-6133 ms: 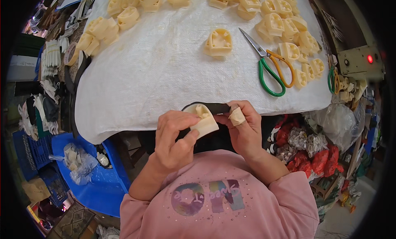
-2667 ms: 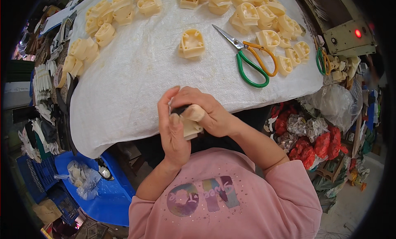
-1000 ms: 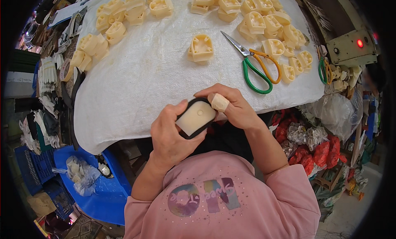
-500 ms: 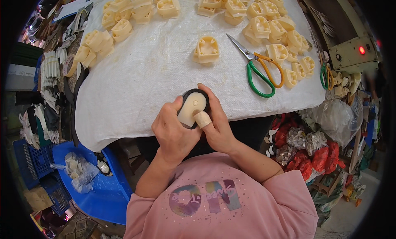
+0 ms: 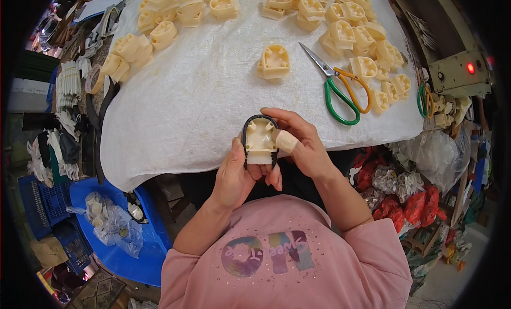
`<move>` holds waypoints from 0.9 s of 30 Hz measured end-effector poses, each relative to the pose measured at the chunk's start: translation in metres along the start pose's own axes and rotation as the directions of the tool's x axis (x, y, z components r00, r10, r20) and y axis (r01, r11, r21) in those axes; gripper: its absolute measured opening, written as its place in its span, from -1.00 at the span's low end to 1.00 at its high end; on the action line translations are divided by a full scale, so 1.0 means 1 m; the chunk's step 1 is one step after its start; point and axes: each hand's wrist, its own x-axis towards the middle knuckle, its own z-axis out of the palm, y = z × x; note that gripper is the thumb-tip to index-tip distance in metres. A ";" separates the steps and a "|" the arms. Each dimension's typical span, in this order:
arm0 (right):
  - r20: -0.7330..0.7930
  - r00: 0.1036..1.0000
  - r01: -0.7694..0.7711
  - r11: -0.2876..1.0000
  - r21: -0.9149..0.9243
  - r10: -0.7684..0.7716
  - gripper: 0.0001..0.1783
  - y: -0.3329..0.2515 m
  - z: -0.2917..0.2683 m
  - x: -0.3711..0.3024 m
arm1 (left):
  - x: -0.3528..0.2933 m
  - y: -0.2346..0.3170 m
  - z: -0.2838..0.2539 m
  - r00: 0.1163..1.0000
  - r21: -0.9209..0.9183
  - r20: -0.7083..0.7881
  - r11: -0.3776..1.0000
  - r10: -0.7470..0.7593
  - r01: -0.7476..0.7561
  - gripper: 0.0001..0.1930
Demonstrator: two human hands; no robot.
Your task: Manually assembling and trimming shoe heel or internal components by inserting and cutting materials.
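Observation:
Between my hands, just off the table's near edge, is a cream plastic housing [image 5: 261, 135] with a black band [image 5: 246, 129] around its rim. Its hollow inside, with small posts at the corners, faces up. My left hand [image 5: 233, 173] grips it from the left and below, fingers partly hidden underneath. On the other side, my right hand [image 5: 306, 144] curls around the top right rim, its thumb wrapped in tan tape [image 5: 287, 141]. A single cream housing without a band [image 5: 274, 61] stands farther up the table. Scissors [image 5: 335, 77] with one green and one orange handle lie to its right.
The table [image 5: 175, 106] is covered with white woven sheeting. Many cream housings [image 5: 340, 34] are heaped along its far and right sides. Left below stands a blue bin [image 5: 120, 255] with a plastic bag; red and clear bags [image 5: 414, 205] sit at lower right.
The housing has been turned over: its smooth outer face showed before, now its hollow inside does. My right thumb has come off that face to the rim. The view has shifted slightly.

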 end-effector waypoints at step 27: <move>0.280 0.960 -0.068 0.986 0.156 0.022 -0.58 0.001 -0.025 -0.012 | 0.001 0.014 -0.016 0.484 0.746 0.535 -0.118 0.693 -0.656 -0.73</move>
